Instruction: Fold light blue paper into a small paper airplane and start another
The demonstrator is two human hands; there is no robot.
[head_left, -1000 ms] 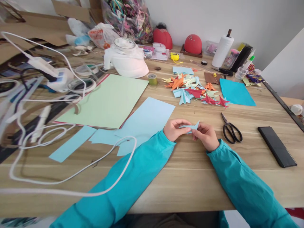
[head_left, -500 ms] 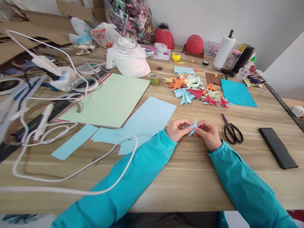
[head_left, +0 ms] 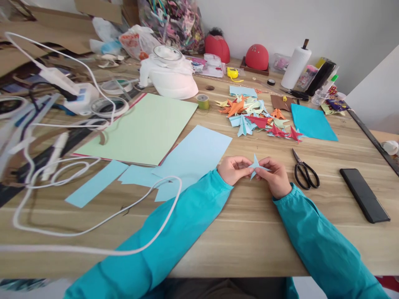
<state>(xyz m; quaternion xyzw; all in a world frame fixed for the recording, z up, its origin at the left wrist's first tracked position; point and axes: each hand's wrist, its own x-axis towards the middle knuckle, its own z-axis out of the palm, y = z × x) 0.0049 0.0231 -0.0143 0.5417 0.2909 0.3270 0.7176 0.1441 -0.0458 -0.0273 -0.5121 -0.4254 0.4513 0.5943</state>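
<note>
Between my two hands is a small light-blue folded paper crane (head_left: 254,164) with pointed tips. My left hand (head_left: 234,170) pinches its left side between thumb and fingers. From the right, my right hand (head_left: 273,176) pinches the other side, one pale point lying over its fingers. Both hands are just above the wooden table. Black-handled scissors (head_left: 305,172) lie to the right of my right hand. Beyond the hands is a pile of folded paper cranes (head_left: 246,123) in orange, blue, red and pale green. Light-blue paper sheets (head_left: 196,155) lie left of my left hand.
A green sheet (head_left: 140,128) lies at the left, near a white cable (head_left: 93,232) that loops over my left sleeve. A black phone (head_left: 364,194) rests at the right. Behind are a thread spool (head_left: 203,101), a teal paper square (head_left: 313,121) and a white bottle (head_left: 296,68).
The folded paper has been turned slightly between my fingers, and a pale point now shows over the right hand. Both hands stay in nearly the same place.
</note>
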